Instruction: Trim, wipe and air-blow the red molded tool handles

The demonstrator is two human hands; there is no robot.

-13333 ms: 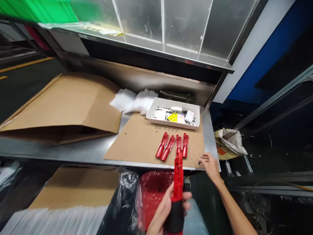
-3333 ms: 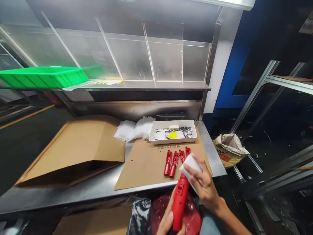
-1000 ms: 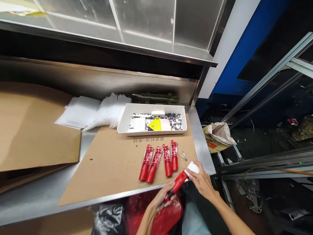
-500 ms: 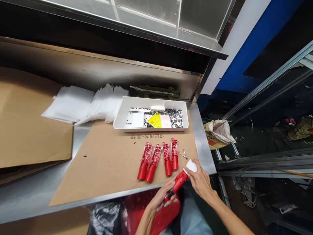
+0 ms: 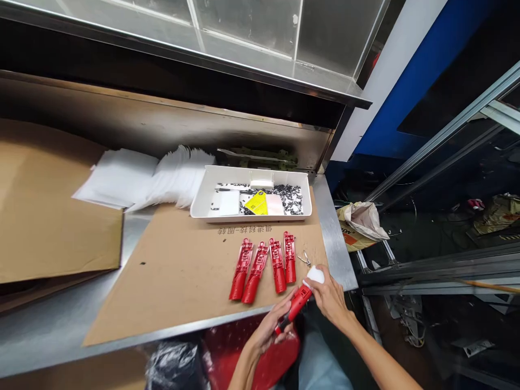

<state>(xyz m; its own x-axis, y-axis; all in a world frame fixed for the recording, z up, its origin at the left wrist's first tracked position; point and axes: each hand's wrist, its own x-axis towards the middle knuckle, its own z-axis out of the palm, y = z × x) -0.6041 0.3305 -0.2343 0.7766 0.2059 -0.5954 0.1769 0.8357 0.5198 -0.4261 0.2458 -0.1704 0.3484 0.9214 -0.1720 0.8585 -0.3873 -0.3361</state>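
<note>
My left hand point(image 5: 268, 327) grips the lower end of a red plastic part point(image 5: 296, 304) held just off the table's front edge. My right hand point(image 5: 330, 297) pinches a small white piece point(image 5: 316, 275) against the part's upper end. Several matching red parts point(image 5: 264, 262) lie side by side on a flat cardboard sheet point(image 5: 182, 271). Small metal springs point(image 5: 304, 259) lie on the cardboard just right of them, close to my right hand.
A white tray point(image 5: 203, 197) with small black pieces, white cards and a yellow tag sits behind the parts. White sheets point(image 5: 142, 176) are fanned out to its left. A folded cardboard box point(image 5: 44, 216) fills the left. A red bag point(image 5: 276, 363) sits below the table edge.
Both hands and the red part stay almost where they were; the white piece stays at its tip. The view has shifted slightly. Earlier the part was held upright.
</note>
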